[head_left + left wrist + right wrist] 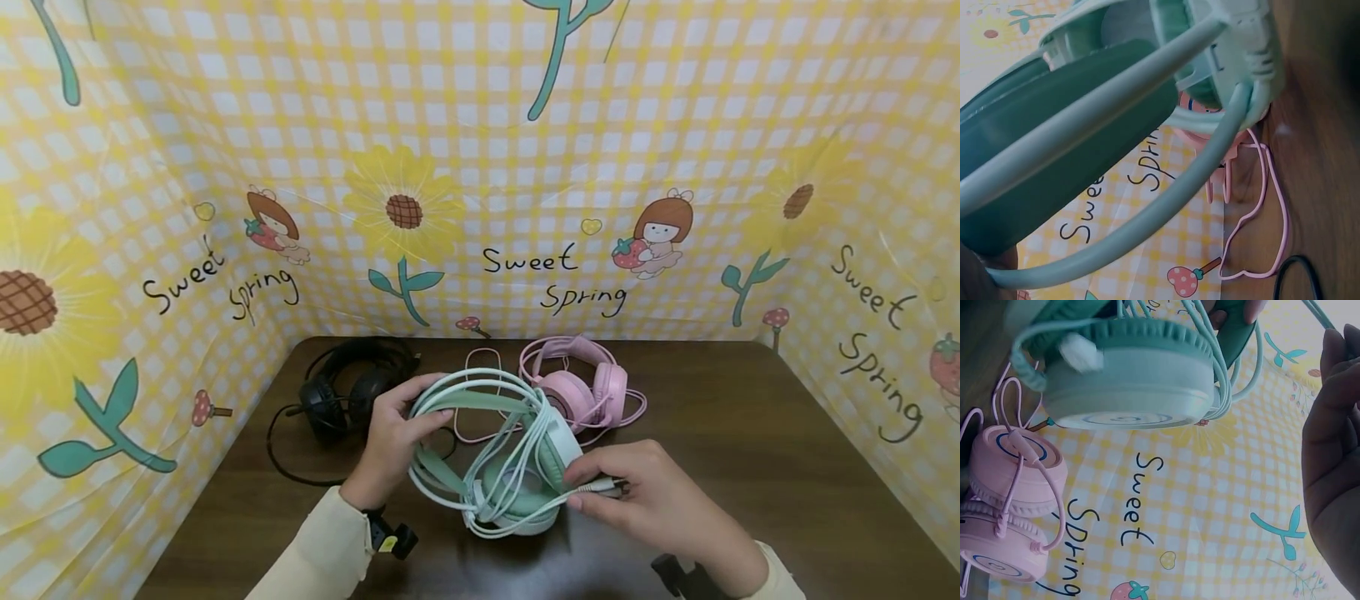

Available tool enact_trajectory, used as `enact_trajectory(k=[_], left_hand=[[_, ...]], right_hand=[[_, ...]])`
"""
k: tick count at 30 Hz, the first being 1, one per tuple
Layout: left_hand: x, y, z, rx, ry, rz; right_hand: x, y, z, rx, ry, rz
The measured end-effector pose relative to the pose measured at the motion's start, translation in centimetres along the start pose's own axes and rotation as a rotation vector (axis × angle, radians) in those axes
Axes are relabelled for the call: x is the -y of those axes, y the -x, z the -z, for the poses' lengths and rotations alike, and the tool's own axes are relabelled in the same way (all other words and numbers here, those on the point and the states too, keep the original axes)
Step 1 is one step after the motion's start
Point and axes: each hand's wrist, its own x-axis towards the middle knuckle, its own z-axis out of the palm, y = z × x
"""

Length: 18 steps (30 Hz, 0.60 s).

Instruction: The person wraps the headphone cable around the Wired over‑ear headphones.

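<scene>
Mint-green headphones [558,442] are held over the front middle of the table. My left hand [401,433] grips their headband [1110,250] at the left side, thumb on the inner pad. Their pale cable runs in several loops across the ear cups. On the right, my right hand [637,500] pinches the cable's plug end [600,487] between thumb and fingers, close by the ear cup. In the right wrist view one ear cup [1129,381] shows side-on, with the cable loops behind it.
Pink headphones [611,392] with a loose pink cable lie at the back of the brown table [750,417]. Black headphones [330,400] with their cable rest at the back left. A yellow checked cloth [480,125] walls the table at the back and both sides.
</scene>
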Motion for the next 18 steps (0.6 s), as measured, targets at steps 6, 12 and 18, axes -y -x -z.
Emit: enact_trajectory(k=[6,12,18], left_hand=[[0.08,-0.13,-0.34,0.126,0.016,0.047],[0.08,-0.41,-0.46,0.241,0.040,0.070],[0.09,-0.66,-0.85,0.313,0.050,0.111]], right_hand=[[-0.03,0.11,0.02,0.008,-0.016,-0.058],[-0.35,-0.16,-0.18,0.037,-0.007,-0.045],[-0.60,-0.33,-0.21,0.020,0.039,-0.028]])
